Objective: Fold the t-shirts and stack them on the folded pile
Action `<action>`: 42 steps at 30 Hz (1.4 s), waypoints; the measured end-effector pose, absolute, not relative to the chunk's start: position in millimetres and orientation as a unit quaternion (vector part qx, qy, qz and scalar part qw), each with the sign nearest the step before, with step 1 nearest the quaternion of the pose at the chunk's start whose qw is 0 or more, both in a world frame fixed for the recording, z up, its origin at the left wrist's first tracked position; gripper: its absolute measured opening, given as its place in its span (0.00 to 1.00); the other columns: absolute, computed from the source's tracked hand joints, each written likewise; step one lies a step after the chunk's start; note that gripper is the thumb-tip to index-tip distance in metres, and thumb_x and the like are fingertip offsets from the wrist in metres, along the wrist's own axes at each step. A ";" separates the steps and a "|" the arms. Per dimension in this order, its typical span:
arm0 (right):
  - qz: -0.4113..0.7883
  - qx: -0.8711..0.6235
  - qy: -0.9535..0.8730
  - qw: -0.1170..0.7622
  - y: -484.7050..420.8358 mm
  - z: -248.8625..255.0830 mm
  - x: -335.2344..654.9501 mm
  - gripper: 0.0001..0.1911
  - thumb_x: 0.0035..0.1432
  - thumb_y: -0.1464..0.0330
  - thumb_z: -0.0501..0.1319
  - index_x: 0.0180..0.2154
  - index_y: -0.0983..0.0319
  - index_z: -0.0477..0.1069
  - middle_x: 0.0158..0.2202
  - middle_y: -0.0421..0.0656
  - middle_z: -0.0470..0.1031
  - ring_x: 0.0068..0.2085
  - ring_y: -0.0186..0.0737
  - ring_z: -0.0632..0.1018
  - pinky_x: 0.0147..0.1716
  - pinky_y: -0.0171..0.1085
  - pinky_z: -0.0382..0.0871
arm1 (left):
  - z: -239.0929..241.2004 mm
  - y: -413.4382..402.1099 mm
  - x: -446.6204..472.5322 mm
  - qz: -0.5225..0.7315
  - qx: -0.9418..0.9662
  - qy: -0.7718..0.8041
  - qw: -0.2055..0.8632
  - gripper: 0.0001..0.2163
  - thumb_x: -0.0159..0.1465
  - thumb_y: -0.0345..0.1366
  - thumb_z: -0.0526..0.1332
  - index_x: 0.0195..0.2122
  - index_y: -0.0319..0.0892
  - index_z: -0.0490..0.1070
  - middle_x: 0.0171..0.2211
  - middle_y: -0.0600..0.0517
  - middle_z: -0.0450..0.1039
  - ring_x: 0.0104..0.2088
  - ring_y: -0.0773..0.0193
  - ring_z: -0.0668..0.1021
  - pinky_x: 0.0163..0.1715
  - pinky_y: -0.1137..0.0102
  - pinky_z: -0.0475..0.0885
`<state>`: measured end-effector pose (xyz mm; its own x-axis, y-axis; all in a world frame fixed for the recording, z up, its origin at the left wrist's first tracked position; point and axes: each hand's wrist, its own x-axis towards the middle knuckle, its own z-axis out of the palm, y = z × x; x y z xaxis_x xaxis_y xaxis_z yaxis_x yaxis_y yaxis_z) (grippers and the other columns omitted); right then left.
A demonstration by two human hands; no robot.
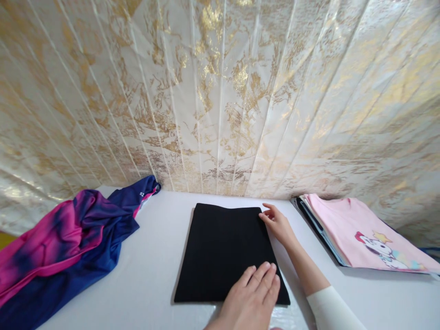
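A black garment (223, 250), folded into a flat rectangle, lies in the middle of the white table (154, 275). My left hand (252, 295) rests flat on its near right corner, fingers stretched out and together. My right hand (277, 224), in a white sleeve, reaches along the garment's right edge. Its fingertips touch the far right corner, with the fingers loosely extended and nothing held in them.
A crumpled pink and navy sports shirt (65, 243) lies at the left of the table. At the right is a stack of folded clothes topped by a pink T-shirt (357, 229) with a cartoon print. A white and gold wall covering (220, 91) rises right behind the table.
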<state>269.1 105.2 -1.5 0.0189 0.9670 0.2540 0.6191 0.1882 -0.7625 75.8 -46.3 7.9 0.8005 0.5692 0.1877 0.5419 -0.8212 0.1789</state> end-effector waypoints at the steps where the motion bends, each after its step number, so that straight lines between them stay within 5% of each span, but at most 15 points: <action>1: 0.233 -0.592 -0.660 0.399 107.7 1.1 265.8 0.26 0.52 0.58 0.59 0.51 0.63 0.67 0.30 0.41 0.75 0.31 0.41 0.74 0.36 0.41 0.66 | 3.6 -46.7 77.8 0.116 0.948 0.293 0.043 0.28 0.71 0.49 0.45 0.64 0.32 0.52 0.65 0.43 0.47 0.65 0.56 0.55 0.60 0.64 0.57; 5: 0.274 -0.560 -0.655 0.428 116.3 9.6 256.0 0.23 0.49 0.59 0.62 0.47 0.62 0.70 0.27 0.38 0.73 0.28 0.38 0.72 0.33 0.38 0.65 | -4.7 -48.0 78.8 0.113 0.948 0.293 -0.041 0.21 0.73 0.36 0.40 0.63 0.36 0.55 0.64 0.48 0.54 0.64 0.61 0.59 0.57 0.67 0.59; 13: 0.274 -0.559 -0.648 0.439 124.1 -1.3 255.2 0.20 0.49 0.59 0.59 0.42 0.63 0.72 0.26 0.39 0.73 0.29 0.38 0.73 0.32 0.37 0.65 | -5.0 -48.5 79.8 0.148 0.934 0.280 -0.163 0.19 0.73 0.37 0.42 0.59 0.38 0.63 0.60 0.49 0.64 0.59 0.60 0.66 0.53 0.67 0.58; 21: 0.225 -0.575 -0.666 0.419 124.0 -3.8 257.8 0.16 0.48 0.63 0.59 0.40 0.60 0.73 0.29 0.39 0.73 0.27 0.37 0.71 0.32 0.38 0.64 | -8.1 -48.3 84.2 0.154 0.932 0.286 -0.158 0.19 0.73 0.36 0.41 0.57 0.39 0.66 0.59 0.48 0.65 0.57 0.58 0.69 0.51 0.64 0.60; 32: 0.191 -0.583 -0.662 0.431 123.3 -2.1 265.9 0.19 0.50 0.65 0.54 0.44 0.62 0.70 0.40 0.45 0.74 0.33 0.39 0.74 0.37 0.40 0.67 | 5.2 -42.5 78.2 0.110 0.954 0.277 0.026 0.21 0.73 0.41 0.43 0.61 0.38 0.59 0.63 0.47 0.56 0.62 0.58 0.61 0.57 0.64 0.58; 36: 0.210 -0.597 -0.652 0.417 120.7 3.6 275.7 0.17 0.52 0.63 0.54 0.42 0.62 0.71 0.30 0.42 0.76 0.29 0.39 0.76 0.35 0.40 0.68 | 29.0 -37.0 73.8 0.099 0.945 0.282 0.131 0.34 0.68 0.57 0.45 0.64 0.34 0.53 0.66 0.42 0.47 0.65 0.54 0.54 0.61 0.61 0.52; 42: 0.226 -0.574 -0.674 0.406 119.6 14.6 260.5 0.17 0.51 0.58 0.59 0.40 0.61 0.72 0.29 0.42 0.76 0.30 0.40 0.76 0.34 0.39 0.68 | 36.6 -31.0 77.3 0.085 0.912 0.318 0.246 0.37 0.67 0.59 0.44 0.66 0.32 0.47 0.67 0.41 0.40 0.67 0.54 0.46 0.64 0.56 0.45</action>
<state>260.5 119.6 14.6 -0.0115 0.9577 0.2877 0.5904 0.2387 -0.7710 77.3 -31.0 36.6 0.7834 0.6215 -0.0007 0.5377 -0.6772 0.5023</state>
